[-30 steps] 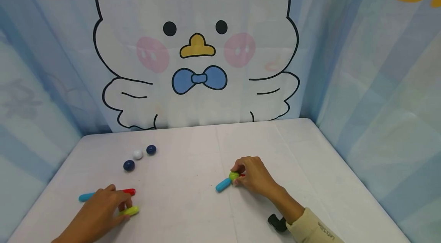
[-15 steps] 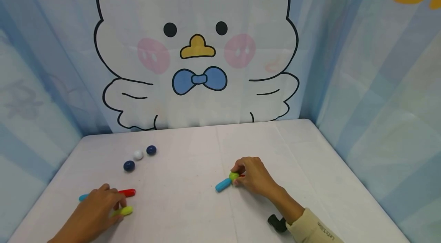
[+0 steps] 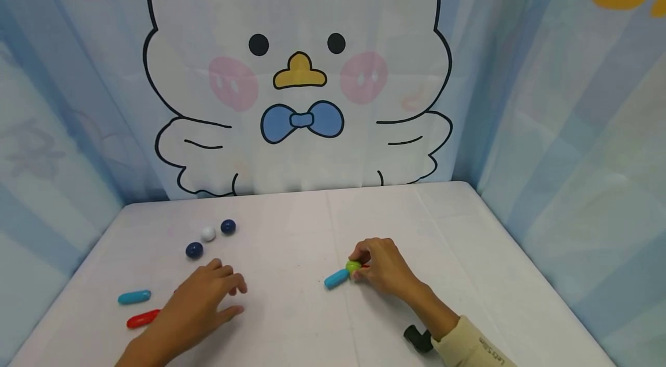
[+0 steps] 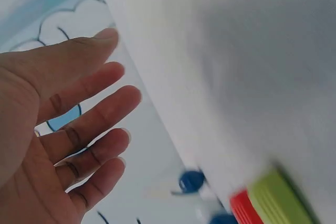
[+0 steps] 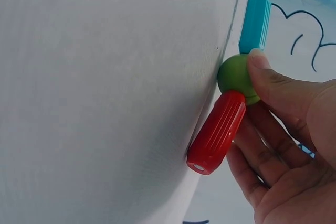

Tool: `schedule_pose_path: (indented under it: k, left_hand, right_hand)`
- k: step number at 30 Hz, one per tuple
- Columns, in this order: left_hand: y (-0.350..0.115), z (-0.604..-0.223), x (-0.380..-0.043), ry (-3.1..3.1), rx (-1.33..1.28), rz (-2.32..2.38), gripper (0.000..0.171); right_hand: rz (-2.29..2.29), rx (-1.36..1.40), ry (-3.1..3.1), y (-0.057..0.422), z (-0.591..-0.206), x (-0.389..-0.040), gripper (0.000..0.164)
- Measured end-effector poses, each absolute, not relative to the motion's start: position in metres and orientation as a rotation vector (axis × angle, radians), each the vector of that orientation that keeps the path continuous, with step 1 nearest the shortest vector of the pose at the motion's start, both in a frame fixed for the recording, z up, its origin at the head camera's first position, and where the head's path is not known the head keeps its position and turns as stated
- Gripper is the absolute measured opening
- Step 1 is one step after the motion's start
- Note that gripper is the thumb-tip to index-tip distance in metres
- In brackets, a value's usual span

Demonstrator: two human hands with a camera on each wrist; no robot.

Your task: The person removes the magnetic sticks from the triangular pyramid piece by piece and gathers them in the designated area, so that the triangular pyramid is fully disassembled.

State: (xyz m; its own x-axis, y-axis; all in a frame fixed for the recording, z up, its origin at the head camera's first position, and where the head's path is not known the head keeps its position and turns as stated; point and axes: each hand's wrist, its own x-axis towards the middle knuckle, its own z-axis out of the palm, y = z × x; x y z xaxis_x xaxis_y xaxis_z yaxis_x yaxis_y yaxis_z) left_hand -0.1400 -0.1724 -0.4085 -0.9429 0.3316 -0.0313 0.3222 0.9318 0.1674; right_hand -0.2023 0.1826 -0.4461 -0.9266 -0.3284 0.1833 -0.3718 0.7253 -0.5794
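Observation:
My left hand [image 3: 193, 304] hovers over the left part of the table with fingers loosely spread and nothing between them. Left of it lie a blue rod [image 3: 133, 297] and a red rod [image 3: 143, 319]. A yellow-green rod [image 4: 278, 198] shows beside a red piece [image 4: 244, 207] in the left wrist view; the hand hides it in the head view. My right hand [image 3: 386, 267] pinches a green ball [image 5: 235, 77] between thumb and fingers. A blue rod [image 5: 255, 22] and a red rod [image 5: 218, 134] extend from this ball, low against the table.
Two dark blue balls, one nearer [image 3: 195, 250] and one farther [image 3: 228, 226], lie with a white ball [image 3: 208, 233] at the back left. A black elbow-shaped piece [image 3: 418, 338] sits by the right sleeve [image 3: 470, 344]. Printed curtains enclose the white table [image 3: 291, 321].
My left hand has let go of the yellow-green rod and moved right, uncovering the blue rod and a red rod at the left. My right hand stays on the green ball.

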Motion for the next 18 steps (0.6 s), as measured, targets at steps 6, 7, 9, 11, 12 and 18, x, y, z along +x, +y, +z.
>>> schedule_pose_path:
  k: [6, 7, 9, 11, 12, 18]
  left_hand:
    - [-0.121, -0.413, -0.151, 3.066, 0.739, 0.288, 0.03]
    - [-0.113, -0.415, -0.154, 3.069, 0.782, 0.284, 0.032]
    - [-0.096, -0.419, -0.161, 3.067, 0.862, 0.284, 0.036]
    - [-0.08, -0.423, -0.168, 3.056, 0.927, 0.297, 0.039]
    - [-0.073, -0.425, -0.172, 3.048, 0.954, 0.309, 0.04]
    - [-0.041, -0.437, -0.188, 3.043, 1.039, 0.381, 0.036]
  right_hand:
    - [0.974, 0.571, -2.856, 0.182, -0.446, -0.202, 0.025]
    - [0.973, 0.57, -2.856, 0.182, -0.446, -0.202, 0.025]
    - [0.967, 0.565, -2.859, 0.183, -0.446, -0.202, 0.025]
    - [0.96, 0.561, -2.862, 0.183, -0.446, -0.202, 0.024]
    - [0.956, 0.562, -2.863, 0.183, -0.446, -0.202, 0.024]
    - [0.926, 0.597, -2.846, 0.184, -0.446, -0.203, 0.023]
